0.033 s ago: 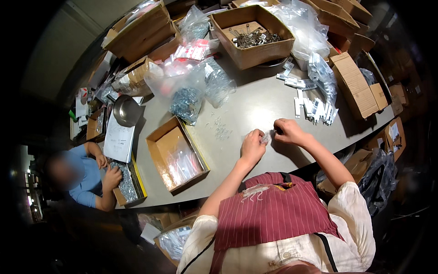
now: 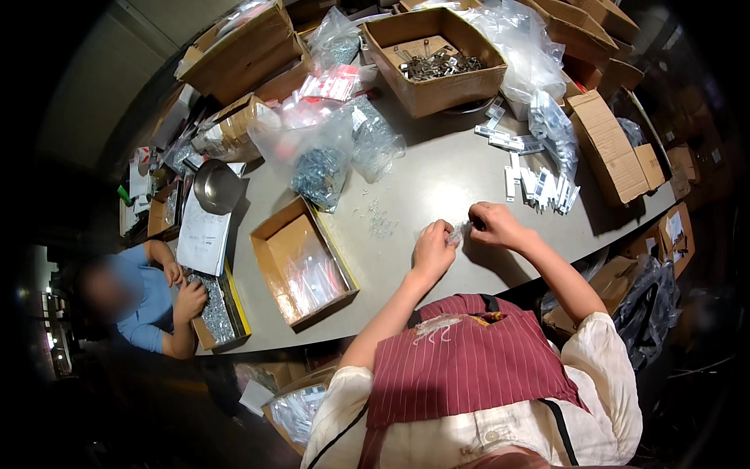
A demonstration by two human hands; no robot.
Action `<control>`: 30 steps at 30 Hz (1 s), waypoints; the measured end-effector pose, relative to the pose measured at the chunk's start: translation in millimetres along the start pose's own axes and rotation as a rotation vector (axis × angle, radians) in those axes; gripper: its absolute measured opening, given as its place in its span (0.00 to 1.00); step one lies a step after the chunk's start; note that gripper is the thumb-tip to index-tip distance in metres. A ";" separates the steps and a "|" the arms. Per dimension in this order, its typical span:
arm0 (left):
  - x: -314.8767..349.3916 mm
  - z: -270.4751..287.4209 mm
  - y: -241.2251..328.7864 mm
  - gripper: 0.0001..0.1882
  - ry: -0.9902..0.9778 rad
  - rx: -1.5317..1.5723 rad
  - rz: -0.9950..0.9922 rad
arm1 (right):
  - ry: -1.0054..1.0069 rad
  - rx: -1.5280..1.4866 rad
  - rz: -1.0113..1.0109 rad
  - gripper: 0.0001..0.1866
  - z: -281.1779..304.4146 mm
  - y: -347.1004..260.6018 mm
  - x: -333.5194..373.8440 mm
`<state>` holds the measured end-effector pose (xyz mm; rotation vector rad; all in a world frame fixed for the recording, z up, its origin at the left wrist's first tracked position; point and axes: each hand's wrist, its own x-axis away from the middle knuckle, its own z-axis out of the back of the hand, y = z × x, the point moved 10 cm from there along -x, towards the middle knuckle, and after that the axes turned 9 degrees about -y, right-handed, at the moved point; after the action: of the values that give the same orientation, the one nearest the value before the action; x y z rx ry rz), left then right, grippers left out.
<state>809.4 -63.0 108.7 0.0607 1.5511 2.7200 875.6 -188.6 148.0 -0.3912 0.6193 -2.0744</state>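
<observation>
Over the bare metal tabletop (image 2: 426, 173), my two hands work close together. My left hand (image 2: 434, 248) is closed on a small clear plastic bag (image 2: 456, 234), pinched at the fingertips. Just to its right, my right hand (image 2: 498, 225) is closed with fingers curled down beside the bag; whatever it holds is hidden. Small loose screws (image 2: 380, 222) lie scattered to the left of my left hand. Further left stands an open cardboard box (image 2: 268, 270) with flat clear plastic bags (image 2: 314, 280) inside.
White-and-silver strip-shaped metal parts (image 2: 539, 187) lie at the right. At the back, a carton (image 2: 426, 98) holds metal pieces. A plastic bag of screws (image 2: 319, 172) and a metal pan (image 2: 216, 187) are at the left. A co-worker (image 2: 148, 301) reaches into a box of small parts (image 2: 216, 313).
</observation>
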 end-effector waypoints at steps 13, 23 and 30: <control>-0.8 2.8 5.6 0.11 0.037 0.033 -0.069 | 0.054 0.033 0.177 0.18 16.3 -61.3 -0.5; -0.5 5.4 2.3 0.13 0.027 0.067 0.008 | 0.096 0.199 -0.320 0.12 3.0 18.3 17.8; 2.1 7.5 4.5 0.13 0.020 0.070 0.005 | 0.076 0.084 -0.300 0.08 -8.4 22.8 18.0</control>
<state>807.6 -58.8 116.5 0.0380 1.6542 2.6779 877.3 -212.0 128.8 -0.3772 0.5417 -2.4027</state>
